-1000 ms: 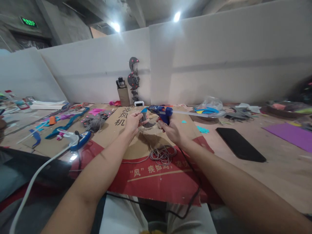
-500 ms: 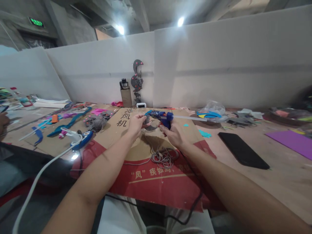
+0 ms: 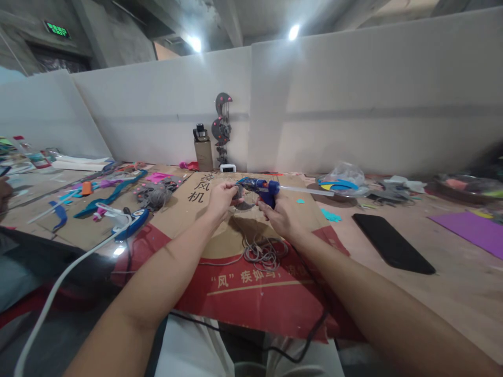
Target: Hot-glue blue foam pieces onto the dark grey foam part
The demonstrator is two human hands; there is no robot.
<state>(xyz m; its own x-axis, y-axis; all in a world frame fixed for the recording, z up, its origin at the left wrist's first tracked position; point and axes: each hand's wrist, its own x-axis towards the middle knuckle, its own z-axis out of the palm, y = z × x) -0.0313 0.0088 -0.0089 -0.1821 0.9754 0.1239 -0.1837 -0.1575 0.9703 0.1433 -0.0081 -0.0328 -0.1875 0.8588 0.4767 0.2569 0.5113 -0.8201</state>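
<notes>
Brown wooden table [image 3: 451, 309], white partition [image 3: 353, 94] behind. Left hand [image 3: 222, 201] pinches grey curved piece [image 3: 244, 206], right hand [image 3: 280, 215] grips blue plastic glue gun [image 3: 269, 196], over red-and-tan cardboard [image 3: 243, 309]; wood shows between cardboard's right edge and rectangular black phone [image 3: 393, 243].

I see a person at a messy table [image 3: 424, 303]. The right hand [image 3: 277, 213] holds a blue glue gun [image 3: 269, 195], and a long clear stick [image 3: 308, 190] pokes out the back. The left hand [image 3: 222, 199] pinches a curved grey piece [image 3: 244, 207] near the gun's tip. I can't tell if they touch. Going around from the hands, grey string [image 3: 264, 254] lies in loops at six o'clock, a blue power strip [image 3: 136, 222] between eight and nine, a bottle [image 3: 203, 154] stands at eleven, and a black phone [image 3: 393, 243] lies around four.
</notes>
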